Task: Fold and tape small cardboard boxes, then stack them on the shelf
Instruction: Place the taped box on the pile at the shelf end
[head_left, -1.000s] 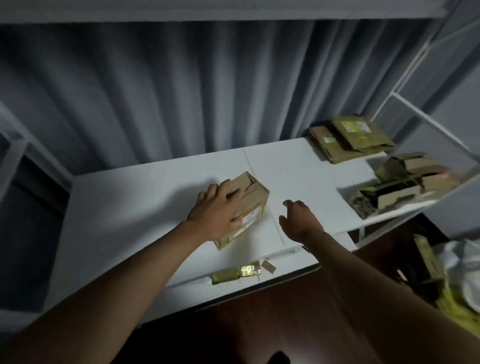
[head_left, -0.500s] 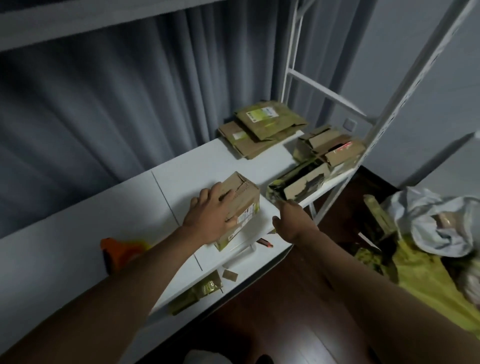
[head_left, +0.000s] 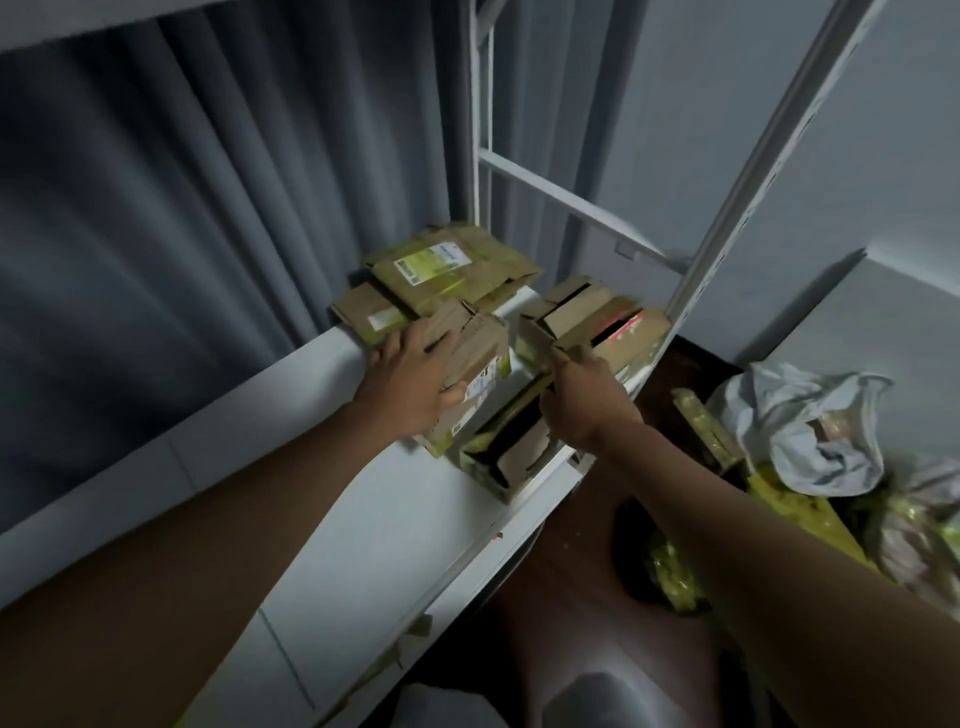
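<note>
- A left hand (head_left: 415, 382) grips a folded box (head_left: 470, 369) from above on the white shelf (head_left: 363, 519), apparently steering it toward the boxes already there.
- The right hand (head_left: 584, 397), fingers curled, touches a neighbouring open box (head_left: 587, 317); whether it pinches the flap cannot be told.
- Flattened cardboard (head_left: 447, 267) lies behind.

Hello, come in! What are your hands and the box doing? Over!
Left hand grips small box on shelf. Right hand touching open boxes at shelf end. Flat cardboard pile behind.
</note>
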